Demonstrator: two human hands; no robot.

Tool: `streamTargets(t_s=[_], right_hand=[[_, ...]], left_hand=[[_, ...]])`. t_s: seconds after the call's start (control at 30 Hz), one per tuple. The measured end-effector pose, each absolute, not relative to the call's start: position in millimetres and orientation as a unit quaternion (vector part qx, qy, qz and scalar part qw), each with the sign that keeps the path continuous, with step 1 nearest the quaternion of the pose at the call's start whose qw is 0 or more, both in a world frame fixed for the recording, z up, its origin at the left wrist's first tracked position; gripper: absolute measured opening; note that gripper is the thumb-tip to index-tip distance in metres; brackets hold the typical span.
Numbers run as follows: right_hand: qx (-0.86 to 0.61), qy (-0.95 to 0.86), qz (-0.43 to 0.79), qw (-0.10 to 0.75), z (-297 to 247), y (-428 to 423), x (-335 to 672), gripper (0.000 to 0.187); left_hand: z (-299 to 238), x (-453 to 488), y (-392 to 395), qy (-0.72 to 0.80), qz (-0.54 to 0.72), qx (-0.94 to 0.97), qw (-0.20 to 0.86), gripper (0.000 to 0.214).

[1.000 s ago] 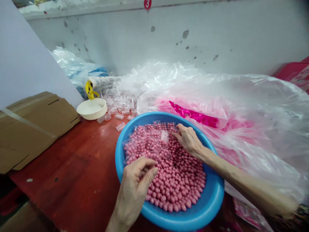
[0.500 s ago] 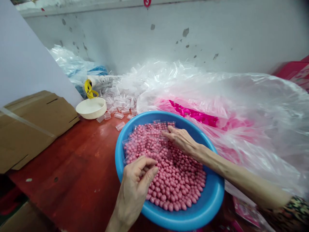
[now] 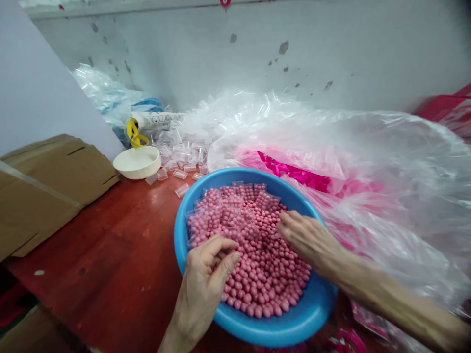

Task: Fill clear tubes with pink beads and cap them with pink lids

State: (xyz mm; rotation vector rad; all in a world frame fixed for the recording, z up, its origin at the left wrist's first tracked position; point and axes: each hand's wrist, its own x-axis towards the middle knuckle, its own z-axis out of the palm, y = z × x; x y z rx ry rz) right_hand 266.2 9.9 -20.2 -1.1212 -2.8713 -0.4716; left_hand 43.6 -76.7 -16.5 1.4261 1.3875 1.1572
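A blue plastic basin (image 3: 181,230) holds a mass of round pink beads (image 3: 257,289). Small clear plastic pieces (image 3: 217,208), with pink beads showing in or under them, lie over the far and left part of the heap. My left hand (image 3: 206,277) is at the basin's near left, thumb and fingertips drawn together over the beads; whatever is between them is too small to make out. Over the right side of the beads hovers my right hand (image 3: 307,240), smeared by motion. Its fingers look bent, and their grip is unclear.
Loose clear plastic pieces (image 3: 184,157) are heaped behind the basin. A white round dish (image 3: 138,164) and a yellow loop (image 3: 134,133) sit to their left. Cardboard (image 3: 55,186) lies on the red table (image 3: 121,245). Clear plastic sheeting (image 3: 386,147) with bright pink pieces fills the right.
My right hand has pulled back to the right, away from the clear pieces at the far side. A bead-filled clear piece shows where it was. My left hand has barely moved.
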Motion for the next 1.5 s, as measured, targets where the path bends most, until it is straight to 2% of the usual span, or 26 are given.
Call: streamTargets(t_s=[0.07, 0.17, 0.23, 0.37, 0.53, 0.63, 0.73, 0.83, 1.0, 1.2, 1.3, 1.37, 1.5], right_hand=[[-0.341, -0.931, -0.120, -0.040, -36, -10, 261, 0.025], [-0.304, -0.949, -0.069, -0.041, -50, -33, 247, 0.030], [-0.273, -0.962, -0.002, -0.008, -49, -39, 239, 0.034], [-0.324, -0.904, 0.273, 0.060, -38, -31, 227, 0.025], [-0.380, -0.814, 0.431, 0.087, -26, -17, 225, 0.013], [-0.403, -0.699, 0.572, 0.147, -21, -18, 229, 0.017], [-0.383, -0.638, 0.644, 0.178, -18, -21, 231, 0.020], [-0.384, -0.635, 0.638, 0.205, -19, -23, 230, 0.018], [-0.397, -0.687, 0.561, 0.236, -21, -20, 230, 0.015], [-0.425, -0.713, 0.504, 0.237, -9, -10, 238, 0.018], [-0.504, -0.710, 0.404, 0.282, -6, 8, 246, 0.021], [-0.532, -0.723, 0.345, 0.274, -10, 21, 249, 0.020], [-0.533, -0.747, 0.315, 0.241, -24, 36, 247, 0.017]], left_hand=[[-17, 43, -77, 0.549, 0.459, 0.568, 0.407, 0.011], [-18, 42, -76, 0.549, 0.460, 0.567, 0.406, 0.011], [-18, 42, -76, 0.549, 0.462, 0.566, 0.406, 0.012], [-19, 43, -76, 0.551, 0.462, 0.567, 0.401, 0.013], [-19, 43, -76, 0.554, 0.465, 0.562, 0.401, 0.014], [-19, 42, -75, 0.556, 0.465, 0.563, 0.397, 0.013], [-19, 42, -75, 0.553, 0.465, 0.565, 0.398, 0.012], [-19, 42, -74, 0.547, 0.468, 0.566, 0.401, 0.013], [-17, 43, -74, 0.545, 0.470, 0.568, 0.398, 0.012], [-18, 43, -76, 0.553, 0.466, 0.559, 0.405, 0.012], [-19, 42, -75, 0.551, 0.467, 0.562, 0.403, 0.010], [-19, 42, -75, 0.549, 0.468, 0.565, 0.400, 0.010], [-19, 43, -76, 0.550, 0.463, 0.568, 0.400, 0.012]])
